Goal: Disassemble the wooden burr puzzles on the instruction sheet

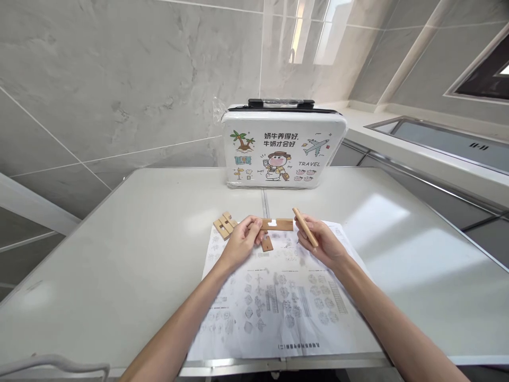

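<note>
My left hand (245, 236) pinches the left end of a flat wooden puzzle piece (284, 225) that has a notch cut in its upper middle. Below it, another notched wooden piece (266, 244) hangs or lies by my left fingertips; whether I hold it too I cannot tell. In my right hand (323, 243) is a wooden stick (305, 227), tilted, its upper end close to the flat piece's right end. Several interlocked wooden pieces (224, 226) lie left of my left hand. Under both hands spreads a creased printed sheet (310, 339) with small diagrams.
A white cartoon-printed case (284, 151) in clear plastic stands at the table's back, before a grey tiled wall (119, 79). The white folding table (131, 254) has a centre seam. A counter with a sink (441, 143) is on the right; a white bar (55, 362) shows lower left.
</note>
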A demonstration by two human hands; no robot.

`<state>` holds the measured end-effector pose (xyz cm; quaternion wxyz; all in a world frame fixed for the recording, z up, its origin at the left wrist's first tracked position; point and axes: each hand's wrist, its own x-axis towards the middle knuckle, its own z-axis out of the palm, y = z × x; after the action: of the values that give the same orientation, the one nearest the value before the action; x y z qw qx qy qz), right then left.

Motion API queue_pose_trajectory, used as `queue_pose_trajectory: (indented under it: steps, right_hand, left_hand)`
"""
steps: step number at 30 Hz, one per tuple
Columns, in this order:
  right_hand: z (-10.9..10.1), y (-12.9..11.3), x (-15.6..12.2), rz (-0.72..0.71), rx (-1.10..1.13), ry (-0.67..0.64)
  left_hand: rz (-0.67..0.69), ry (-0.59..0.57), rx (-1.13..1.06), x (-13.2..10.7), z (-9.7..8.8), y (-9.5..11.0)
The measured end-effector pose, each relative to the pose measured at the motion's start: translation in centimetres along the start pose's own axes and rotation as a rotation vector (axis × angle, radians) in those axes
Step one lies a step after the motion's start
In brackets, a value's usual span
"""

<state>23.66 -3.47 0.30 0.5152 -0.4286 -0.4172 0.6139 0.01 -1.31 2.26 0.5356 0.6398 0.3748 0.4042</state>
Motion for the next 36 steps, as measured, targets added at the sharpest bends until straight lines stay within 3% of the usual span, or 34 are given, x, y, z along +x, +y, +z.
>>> queue_pose_trajectory:
  steps: [8,13,19,26,36]
  right_hand:
    - [0.9,0.8,-0.1,-0.070,-0.272,0.139]
    - [1.8,1.3,-0.4,-0.154,-0.460,0.146]
    - [1.5,2.1,-0.3,-0.253,-0.850,0.150]
    - [1.6,2.7,-0.2,-0.303,-0.952,0.148]
    - [2.3,3.2,-0.4,-0.363,-1.038,0.113]
  left_hand:
    - [0.107,0.225,0.391,0.3,-0.7,-0.4]
    - [0.215,0.228,0.685,0.5,-1.2,-1.0]
    - [0.252,0.213,0.920,0.5,-1.6,-1.8]
    - [0.242,0.323,1.100,0.5,-1.7,-2.7]
    - [0.267,0.359,1.182,0.4,-1.6,-3.0]
